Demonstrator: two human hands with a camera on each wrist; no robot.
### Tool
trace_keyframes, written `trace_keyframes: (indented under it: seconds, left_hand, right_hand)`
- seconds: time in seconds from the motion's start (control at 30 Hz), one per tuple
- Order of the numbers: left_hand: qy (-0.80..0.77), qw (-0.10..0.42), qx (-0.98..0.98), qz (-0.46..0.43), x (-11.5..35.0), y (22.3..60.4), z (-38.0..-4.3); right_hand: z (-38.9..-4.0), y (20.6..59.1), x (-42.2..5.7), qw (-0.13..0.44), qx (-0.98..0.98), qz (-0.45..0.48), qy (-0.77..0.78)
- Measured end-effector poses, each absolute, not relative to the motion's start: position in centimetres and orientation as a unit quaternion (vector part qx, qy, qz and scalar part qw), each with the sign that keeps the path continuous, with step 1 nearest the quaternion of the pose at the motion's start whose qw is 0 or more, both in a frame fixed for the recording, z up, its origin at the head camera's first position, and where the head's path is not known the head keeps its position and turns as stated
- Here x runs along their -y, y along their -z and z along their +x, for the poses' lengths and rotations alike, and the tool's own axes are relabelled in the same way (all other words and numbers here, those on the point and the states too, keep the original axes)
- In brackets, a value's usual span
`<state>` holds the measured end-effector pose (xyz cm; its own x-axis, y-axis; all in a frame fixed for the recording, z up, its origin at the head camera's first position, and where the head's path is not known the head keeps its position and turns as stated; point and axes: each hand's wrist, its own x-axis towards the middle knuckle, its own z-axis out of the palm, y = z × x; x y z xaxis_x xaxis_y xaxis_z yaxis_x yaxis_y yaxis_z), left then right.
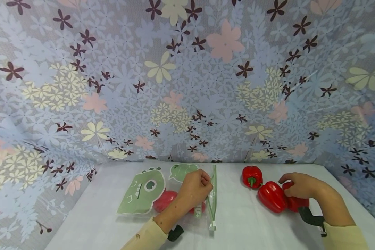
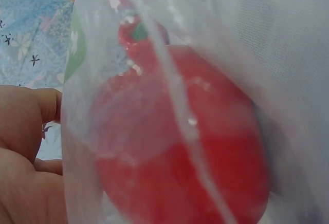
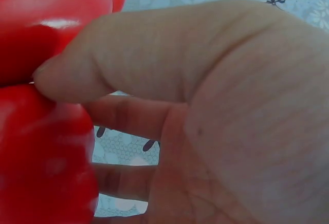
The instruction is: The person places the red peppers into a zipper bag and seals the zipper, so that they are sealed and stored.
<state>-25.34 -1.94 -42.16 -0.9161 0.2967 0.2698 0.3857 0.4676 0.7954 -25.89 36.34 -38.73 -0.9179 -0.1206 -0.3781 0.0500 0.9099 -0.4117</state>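
A clear zip bag (image 1: pixel 140 191) printed with a green dinosaur lies on the table, its green zip strip (image 1: pixel 214 194) on the right side. My left hand (image 1: pixel 194 187) pinches the bag near that strip, fingers bent. Through the film a red bell pepper (image 1: pixel 165 200) shows, and it appears large in the left wrist view. To the right, my right hand (image 1: pixel 303 185) grips a red bell pepper (image 1: pixel 297 205), thumb on one side and fingers round the other. Beside it lies a second loose pepper (image 1: pixel 272 197), close to the gripped one.
Another red bell pepper (image 1: pixel 252 176) with a green stem sits farther back, near the second loose one. White cloth covers the table (image 1: pixel 234 222). A flowered curtain (image 1: pixel 200 86) hangs along the back and both sides.
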Motion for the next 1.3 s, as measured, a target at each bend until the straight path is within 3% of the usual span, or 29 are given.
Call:
trace_keyframes:
  seconds: [0.5,1.3]
  left_hand:
    - [0.476,0.051,0.854,-0.206,2.1,42.3,-25.2]
    - [0.472,0.044,0.856,-0.206,2.0,42.1,-25.3]
  right_hand:
    - [-25.3,38.1,-36.1,0.184,-0.967,-0.021,0.174]
    - [-22.7,34.0,-33.0,0.028,-0.985,-0.076,0.149]
